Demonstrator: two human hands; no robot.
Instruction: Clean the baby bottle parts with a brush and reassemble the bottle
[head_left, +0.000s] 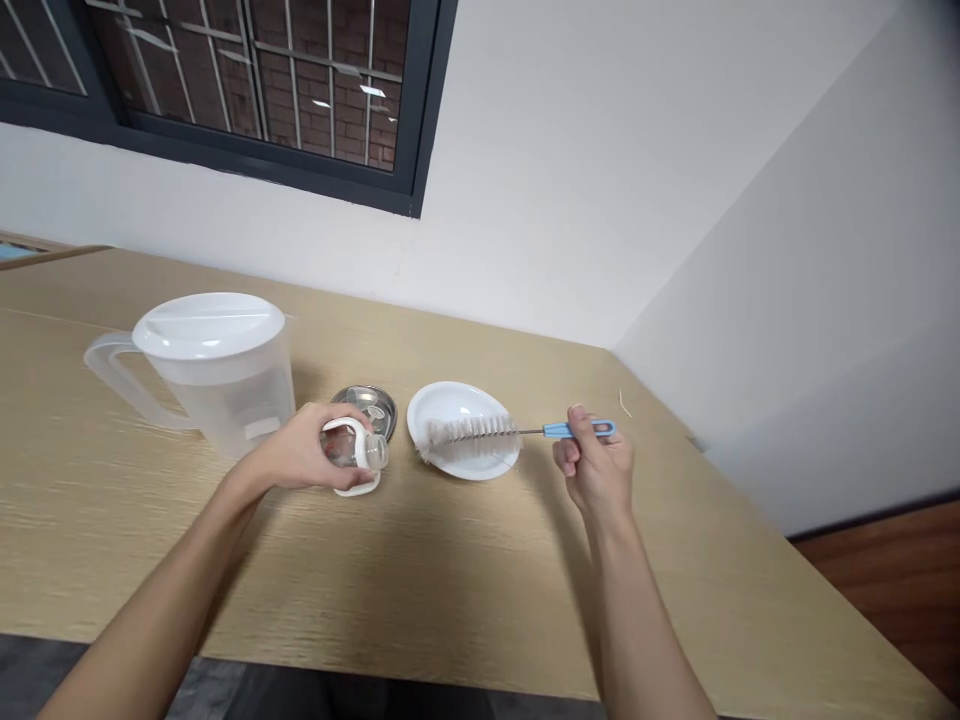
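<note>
My left hand (315, 445) is wrapped round a small clear baby bottle (346, 447) with white side handles, its open neck tilted toward the right. In my right hand (596, 455) is the blue handle of a bottle brush (480, 430), held level. Its white bristles hover over, or rest on, a white oval bowl (450, 398); I cannot tell which. The brush tip points left at the bottle's neck, with a gap between them. Just behind the bottle lies a small metal dish (386, 400) with a clear piece in it, partly covered by my left hand.
A lidded translucent pitcher (232, 390) with liquid in it stands left of my left hand. The wooden table (420, 600) meets a white wall (562, 200) at the back, below a barred window (300, 90). A thin pale strip (625, 404) lies at the right.
</note>
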